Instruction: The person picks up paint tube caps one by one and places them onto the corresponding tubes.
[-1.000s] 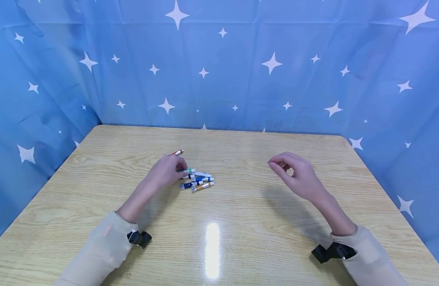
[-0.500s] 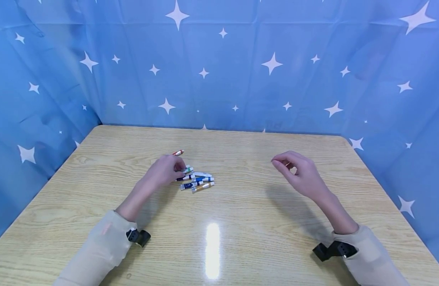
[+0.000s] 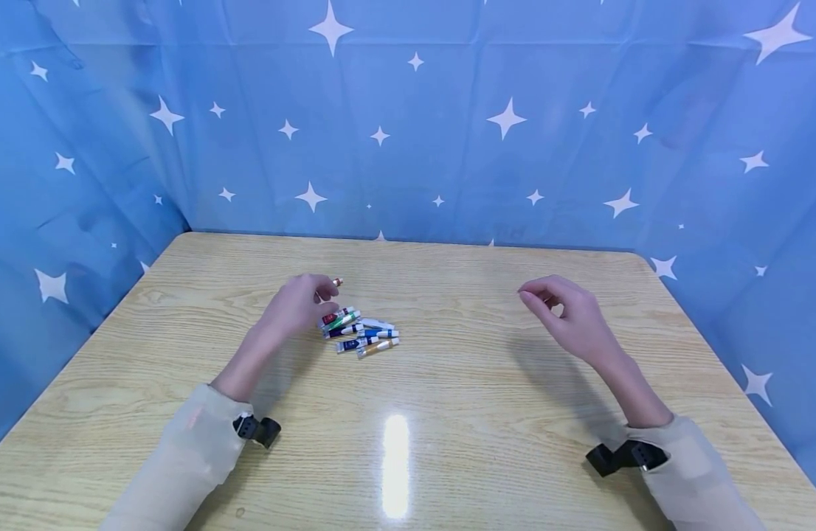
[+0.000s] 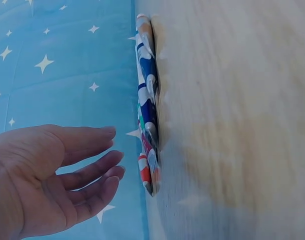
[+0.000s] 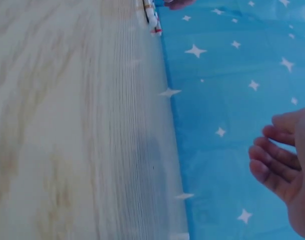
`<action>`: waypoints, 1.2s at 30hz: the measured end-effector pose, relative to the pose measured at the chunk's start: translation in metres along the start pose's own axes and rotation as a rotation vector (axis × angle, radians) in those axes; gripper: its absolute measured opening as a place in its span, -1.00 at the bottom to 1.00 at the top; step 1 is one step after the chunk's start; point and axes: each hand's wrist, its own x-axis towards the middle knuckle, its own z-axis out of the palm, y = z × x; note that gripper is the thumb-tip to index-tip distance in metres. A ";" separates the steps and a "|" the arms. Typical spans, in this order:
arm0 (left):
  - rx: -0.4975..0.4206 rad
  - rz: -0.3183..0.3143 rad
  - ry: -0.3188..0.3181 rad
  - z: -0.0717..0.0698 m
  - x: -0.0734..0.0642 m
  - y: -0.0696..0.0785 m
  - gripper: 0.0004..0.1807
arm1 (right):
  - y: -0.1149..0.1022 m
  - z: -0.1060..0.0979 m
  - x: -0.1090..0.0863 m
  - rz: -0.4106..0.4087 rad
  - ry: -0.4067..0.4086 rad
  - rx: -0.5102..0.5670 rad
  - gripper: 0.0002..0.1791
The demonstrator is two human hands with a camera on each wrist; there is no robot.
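Small paint tubes with white caps lie in a cluster on the table, left of centre in the head view. Among them are a dark red tube [image 3: 335, 316], a green tube [image 3: 344, 321], a blue tube [image 3: 381, 333] and a gold tube [image 3: 378, 348]. An orange-red tube [image 4: 145, 171] lies apart at the back, mostly covered by my left hand in the head view. My left hand [image 3: 294, 308] hovers beside the dark red tube, fingers loosely bent and holding nothing. My right hand [image 3: 570, 317] hangs in the air at the right, fingers loosely curved, with nothing in it.
The wooden table [image 3: 488, 442] extends all around the tubes. Behind it and at both sides hangs a blue curtain [image 3: 434, 162] with white stars. A black wrist camera [image 3: 257, 429] sits on the left cuff, and another camera [image 3: 626, 457] on the right.
My left hand has drawn back from the green tube and risen a little, with fingers spread wider, uncovering the dark red and dark blue tubes. My right hand has drifted slightly right and away.
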 end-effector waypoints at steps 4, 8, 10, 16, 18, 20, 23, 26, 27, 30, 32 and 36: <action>-0.027 -0.007 0.016 -0.002 0.003 -0.004 -0.70 | 0.006 -0.003 0.000 0.028 -0.007 -0.022 -0.85; -0.040 -0.016 0.023 -0.004 0.007 -0.007 -0.69 | 0.011 -0.006 -0.001 0.063 -0.018 -0.039 -0.83; -0.040 -0.022 0.022 -0.004 0.010 -0.009 -0.68 | 0.015 -0.008 -0.002 0.079 -0.025 -0.042 -0.82; -0.035 -0.072 0.006 -0.005 0.018 -0.014 -0.63 | 0.029 -0.012 -0.004 0.126 -0.059 -0.053 -0.77; -0.037 -0.090 -0.001 -0.006 0.020 -0.015 -0.60 | 0.033 -0.014 -0.005 0.148 -0.073 -0.063 -0.76; -0.039 -0.102 -0.009 -0.005 0.022 -0.018 -0.57 | 0.037 -0.015 -0.006 0.168 -0.092 -0.073 -0.75; -0.042 -0.105 -0.019 -0.005 0.026 -0.021 -0.55 | 0.041 -0.017 -0.007 0.194 -0.121 -0.083 -0.75; -0.047 -0.107 -0.027 -0.003 0.029 -0.025 -0.55 | 0.046 -0.019 -0.009 0.210 -0.154 -0.090 -0.75; -0.047 -0.106 -0.029 -0.003 0.030 -0.027 -0.55 | 0.047 -0.019 -0.009 0.218 -0.165 -0.095 -0.74; -0.049 -0.108 -0.036 -0.003 0.032 -0.029 -0.54 | 0.052 -0.021 -0.010 0.242 -0.210 -0.108 -0.71; -0.048 -0.104 -0.040 -0.004 0.032 -0.030 -0.55 | 0.054 -0.023 -0.010 0.263 -0.248 -0.114 -0.68; -0.051 -0.101 -0.053 -0.004 0.033 -0.032 -0.55 | 0.058 -0.024 -0.010 0.288 -0.317 -0.117 -0.64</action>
